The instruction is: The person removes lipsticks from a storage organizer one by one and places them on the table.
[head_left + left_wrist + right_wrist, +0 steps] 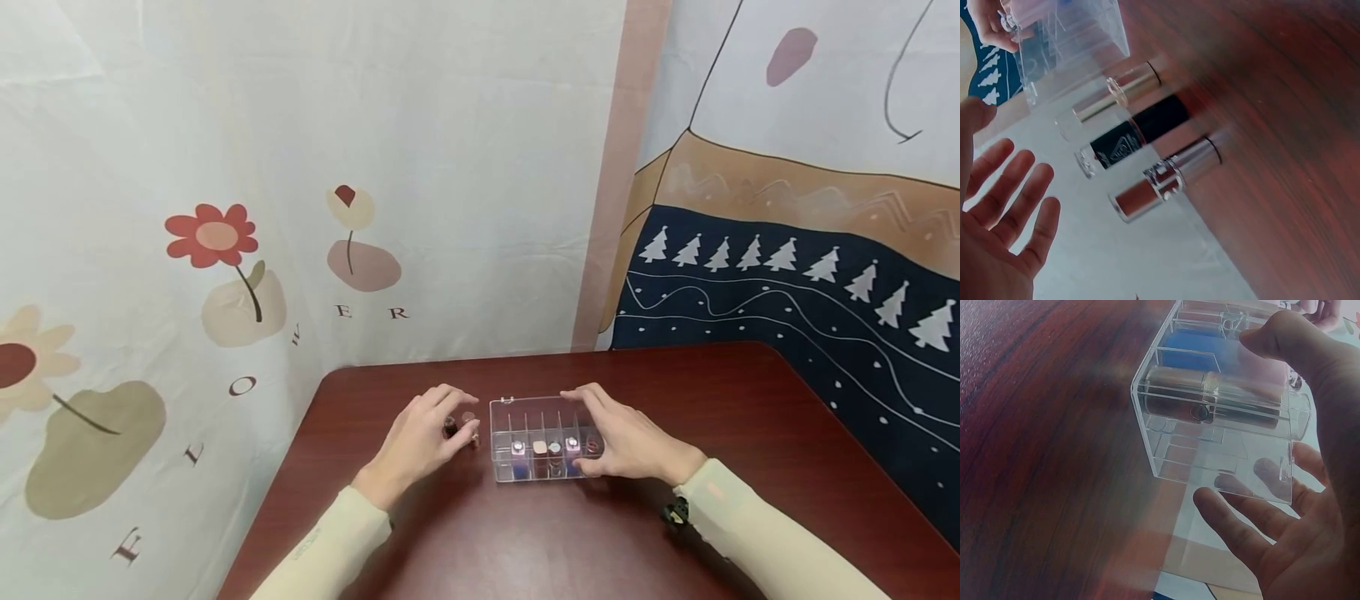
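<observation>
A clear divided organizer box (498, 467) stands on the table, with small cosmetics in its front row of compartments. My right hand (637, 437) grips its right end, thumb at the front corner and fingertips at the back. In the right wrist view, a tube with a metallic band (1210, 394) lines the end compartment beside a blue-and-pink container (1194, 350). Left of the box, my left hand (427, 425) is spread, holding nothing. Close to it, the left wrist view shows a gold-banded tube (1135, 87), a black tube (1141, 131) and a brown lip gloss tube (1166, 178) standing in a row.
The reddish-brown wooden table (585, 542) reaches back to a white curtain (480, 208) with printed flowers. On the right hangs a dark blue cloth (750, 300) with white trees. A dark band with a buckle (675, 512) hangs at the right wrist.
</observation>
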The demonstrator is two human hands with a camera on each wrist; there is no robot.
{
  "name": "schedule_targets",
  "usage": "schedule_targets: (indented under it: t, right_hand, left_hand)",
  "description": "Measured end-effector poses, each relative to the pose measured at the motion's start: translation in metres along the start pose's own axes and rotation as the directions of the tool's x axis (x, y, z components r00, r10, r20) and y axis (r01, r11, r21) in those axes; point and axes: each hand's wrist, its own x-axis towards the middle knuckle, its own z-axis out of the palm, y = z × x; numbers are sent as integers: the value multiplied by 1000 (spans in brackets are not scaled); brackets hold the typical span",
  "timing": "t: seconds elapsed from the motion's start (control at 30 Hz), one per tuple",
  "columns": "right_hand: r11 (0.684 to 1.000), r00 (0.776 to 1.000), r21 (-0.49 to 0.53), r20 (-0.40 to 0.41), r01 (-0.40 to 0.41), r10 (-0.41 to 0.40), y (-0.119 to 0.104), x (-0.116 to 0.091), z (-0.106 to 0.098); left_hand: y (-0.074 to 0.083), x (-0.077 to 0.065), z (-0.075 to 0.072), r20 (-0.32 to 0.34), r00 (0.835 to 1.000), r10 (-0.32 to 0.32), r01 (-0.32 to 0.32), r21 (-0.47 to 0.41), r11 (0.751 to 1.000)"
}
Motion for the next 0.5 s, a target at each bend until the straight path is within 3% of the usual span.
schedule_targets:
  t: [0.17,0.5]
  right_hand:
    - [1000,1000,-4,-2,-5,5,0,-1,0]
    - [1000,1000,5,-2,-6,6,0,0,0]
  left_hand:
    - [8,4,4,45,997,56,-54,-54,997]
    - [22,12,8,111,979,171,-168,-38,985]
